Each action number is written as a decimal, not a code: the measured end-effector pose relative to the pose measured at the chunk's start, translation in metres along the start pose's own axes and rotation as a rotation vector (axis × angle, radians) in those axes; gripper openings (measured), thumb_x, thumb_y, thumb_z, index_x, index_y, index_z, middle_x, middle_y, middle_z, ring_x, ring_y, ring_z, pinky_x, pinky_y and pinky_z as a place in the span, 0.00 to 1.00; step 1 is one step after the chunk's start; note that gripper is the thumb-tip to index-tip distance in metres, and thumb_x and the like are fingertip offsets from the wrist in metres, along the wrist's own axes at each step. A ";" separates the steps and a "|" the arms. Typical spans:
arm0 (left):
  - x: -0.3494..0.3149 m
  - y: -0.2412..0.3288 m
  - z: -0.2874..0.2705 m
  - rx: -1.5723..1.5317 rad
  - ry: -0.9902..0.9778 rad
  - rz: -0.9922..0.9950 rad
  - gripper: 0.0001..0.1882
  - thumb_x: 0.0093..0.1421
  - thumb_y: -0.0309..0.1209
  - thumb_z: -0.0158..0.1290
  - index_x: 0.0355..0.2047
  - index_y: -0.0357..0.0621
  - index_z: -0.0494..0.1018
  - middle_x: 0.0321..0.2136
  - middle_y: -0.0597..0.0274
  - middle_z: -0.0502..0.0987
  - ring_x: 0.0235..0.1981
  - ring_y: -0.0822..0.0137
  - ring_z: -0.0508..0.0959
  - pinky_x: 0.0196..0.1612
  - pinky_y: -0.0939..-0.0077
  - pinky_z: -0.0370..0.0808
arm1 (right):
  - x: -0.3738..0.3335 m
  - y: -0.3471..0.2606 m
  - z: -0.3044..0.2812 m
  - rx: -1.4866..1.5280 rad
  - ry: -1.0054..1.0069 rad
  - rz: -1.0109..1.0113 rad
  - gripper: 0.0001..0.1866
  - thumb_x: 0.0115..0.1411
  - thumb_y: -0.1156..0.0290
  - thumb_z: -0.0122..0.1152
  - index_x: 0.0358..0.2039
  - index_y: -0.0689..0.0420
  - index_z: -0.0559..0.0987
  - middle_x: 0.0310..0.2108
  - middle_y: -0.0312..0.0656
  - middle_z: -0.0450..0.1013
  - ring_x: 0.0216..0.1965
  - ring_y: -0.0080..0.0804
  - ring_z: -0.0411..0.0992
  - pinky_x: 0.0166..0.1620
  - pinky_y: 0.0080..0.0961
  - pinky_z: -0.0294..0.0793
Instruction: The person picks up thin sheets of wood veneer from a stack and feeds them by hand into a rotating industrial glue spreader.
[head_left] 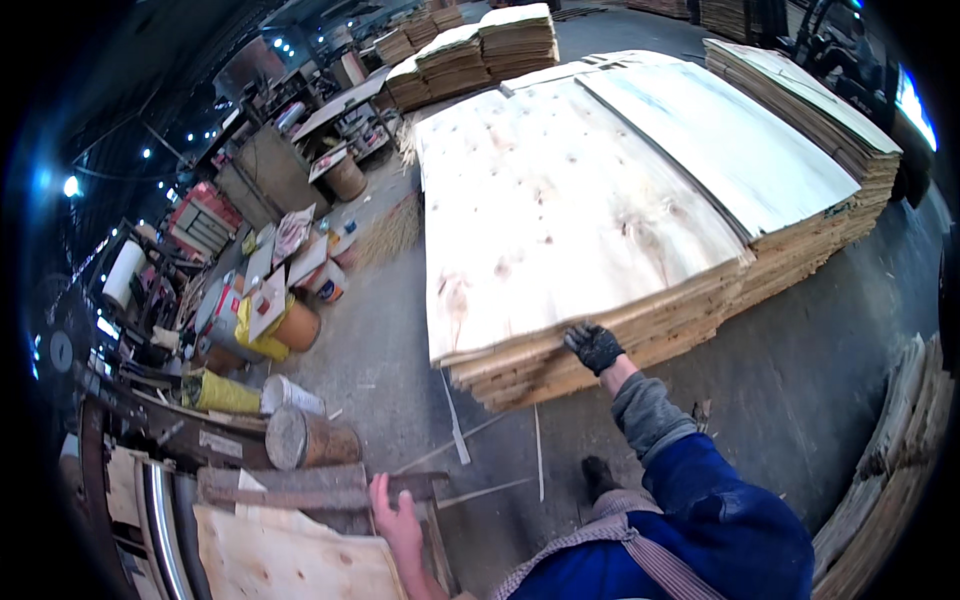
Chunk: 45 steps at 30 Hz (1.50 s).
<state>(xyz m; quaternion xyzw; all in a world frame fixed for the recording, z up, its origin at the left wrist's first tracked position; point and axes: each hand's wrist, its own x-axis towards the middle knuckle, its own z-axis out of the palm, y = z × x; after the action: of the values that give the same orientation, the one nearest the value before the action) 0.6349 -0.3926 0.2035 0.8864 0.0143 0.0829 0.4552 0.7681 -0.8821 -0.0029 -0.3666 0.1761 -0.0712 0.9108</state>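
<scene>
My right hand (pixel 593 347), in a dark glove, is at the near edge of a tall stack of pale wood veneer sheets (pixel 560 220). Its fingers point left along the top sheet's rim, slightly apart, and no sheet is visibly pinched in them. Knots dot the top sheet. Bare and with fingers spread, my left hand (pixel 400 525) rests beside a knotty veneer sheet (pixel 290 560) on a machine bed at lower left. A shiny metal roller (pixel 165 530) lies left of that sheet.
A whiter veneer sheet (pixel 720 140) covers the stack's right part. More veneer stacks (pixel 480 50) stand behind. On the left are a rusty bucket (pixel 310 440), a white bucket (pixel 290 395) and cluttered containers. Rough wood pieces (pixel 890 460) lie at right; thin strips (pixel 455 420) litter the floor.
</scene>
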 end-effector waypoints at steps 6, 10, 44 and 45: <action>0.123 0.035 0.092 -0.089 -0.256 0.006 0.25 0.53 0.26 0.52 0.53 0.36 0.65 0.53 0.46 0.66 0.56 0.55 0.65 0.59 0.67 0.59 | 0.036 0.009 -0.021 0.439 0.003 0.073 0.07 0.58 0.64 0.49 0.34 0.49 0.74 0.35 0.42 0.71 0.39 0.46 0.68 0.43 0.47 0.69; 0.210 -0.001 0.161 -0.081 -0.357 -0.017 0.27 0.54 0.29 0.52 0.54 0.34 0.63 0.52 0.45 0.68 0.54 0.54 0.67 0.57 0.67 0.61 | -0.004 -0.017 0.015 0.512 0.115 0.073 0.04 0.57 0.69 0.52 0.31 0.51 0.75 0.32 0.39 0.73 0.39 0.43 0.70 0.43 0.46 0.72; 0.125 -0.049 0.181 -0.511 -0.385 -0.371 0.19 0.48 0.18 0.54 0.42 0.33 0.65 0.35 0.53 0.74 0.36 0.63 0.75 0.41 0.69 0.73 | -0.224 -0.078 0.028 0.067 0.248 -0.045 0.13 0.56 0.67 0.57 0.42 0.56 0.71 0.40 0.39 0.70 0.43 0.32 0.68 0.49 0.29 0.69; 0.083 -0.057 0.173 -0.538 -0.408 -0.430 0.21 0.48 0.18 0.54 0.44 0.34 0.64 0.36 0.54 0.74 0.36 0.63 0.75 0.41 0.68 0.73 | -0.258 -0.077 0.016 0.072 0.284 0.006 0.15 0.56 0.67 0.58 0.43 0.56 0.71 0.41 0.39 0.70 0.44 0.31 0.67 0.50 0.30 0.69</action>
<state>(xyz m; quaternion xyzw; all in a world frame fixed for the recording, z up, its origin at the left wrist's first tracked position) 0.7474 -0.4901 0.0699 0.7106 0.0866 -0.1915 0.6715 0.5347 -0.8608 0.1305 -0.3193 0.3014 -0.1260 0.8896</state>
